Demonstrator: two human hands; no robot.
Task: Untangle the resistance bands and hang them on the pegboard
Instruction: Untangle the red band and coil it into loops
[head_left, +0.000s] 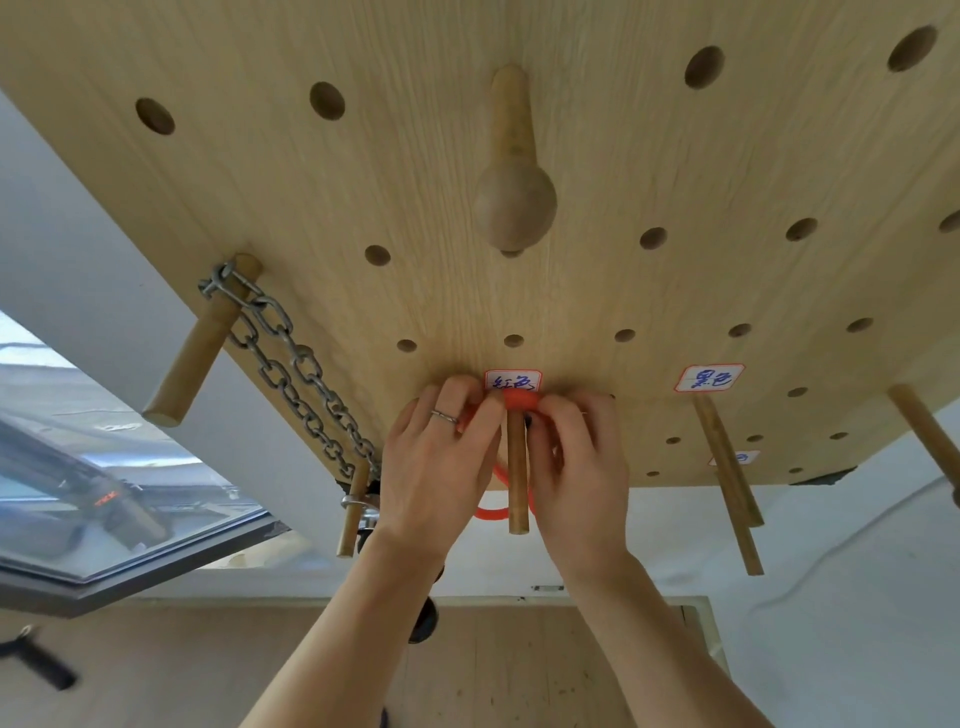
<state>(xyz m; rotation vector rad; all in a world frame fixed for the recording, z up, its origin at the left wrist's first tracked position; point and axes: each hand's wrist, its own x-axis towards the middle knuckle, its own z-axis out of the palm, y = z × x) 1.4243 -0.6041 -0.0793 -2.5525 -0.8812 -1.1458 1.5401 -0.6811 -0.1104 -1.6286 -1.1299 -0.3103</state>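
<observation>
Orange-red resistance band (521, 400) is wrapped over the base of a wooden peg (517, 470) that juts from a pale wooden pegboard (649, 156), seen from below, close to the board. Just above the peg sits a small handwritten label (513, 382), which seems to mark this peg as the band's place. The left hand (439, 467), wearing a thin ring, and the right hand (576, 467) flank the peg, and the fingers of both are curled and clamped on the band either side of the wood, apparently to seat it snugly against the board so it cannot slide off. A loop of the same band hangs below the hands behind the peg.

To the left, a metal chain (291, 358) is draped between two pegs. Further right, more plain pegs stand out under a second label (709, 378). High on the board is a large knob-ended peg (514, 192). Whether other bands remain tangled cannot be seen.
</observation>
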